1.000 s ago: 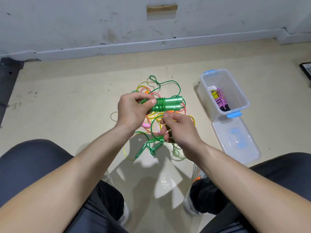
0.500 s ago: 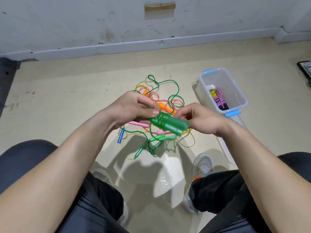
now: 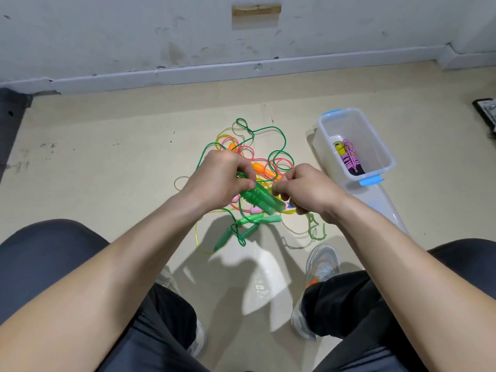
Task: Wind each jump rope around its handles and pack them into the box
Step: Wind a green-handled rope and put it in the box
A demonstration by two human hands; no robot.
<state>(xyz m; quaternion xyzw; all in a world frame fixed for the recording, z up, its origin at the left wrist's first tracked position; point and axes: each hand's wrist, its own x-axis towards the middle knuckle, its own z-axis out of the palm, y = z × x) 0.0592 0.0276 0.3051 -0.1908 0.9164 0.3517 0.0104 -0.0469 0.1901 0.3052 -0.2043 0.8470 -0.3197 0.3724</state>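
Note:
My left hand [image 3: 220, 181] grips the upper end of a pair of green jump rope handles [image 3: 261, 201] with green cord wound round them, tilted down to the right. My right hand [image 3: 308, 193] pinches the green cord just right of the handles. Beneath them on the floor lies a tangled pile of ropes [image 3: 255, 157] in green, pink, yellow and orange, with another green pair of handles [image 3: 249, 226]. The clear plastic box [image 3: 375, 146] with blue clips stands to the right and holds a wound pink rope [image 3: 350, 159].
The box's clear lid [image 3: 381, 202] lies on the floor in front of the box. My knees and shoes [image 3: 322, 264] frame the near floor. A wall and skirting run along the back; a dark mat [image 3: 12, 124] lies at far left.
The wound green handles have tilted from level to pointing down-right and dropped lower. My right hand moved from below them to their right side, pulling the cord.

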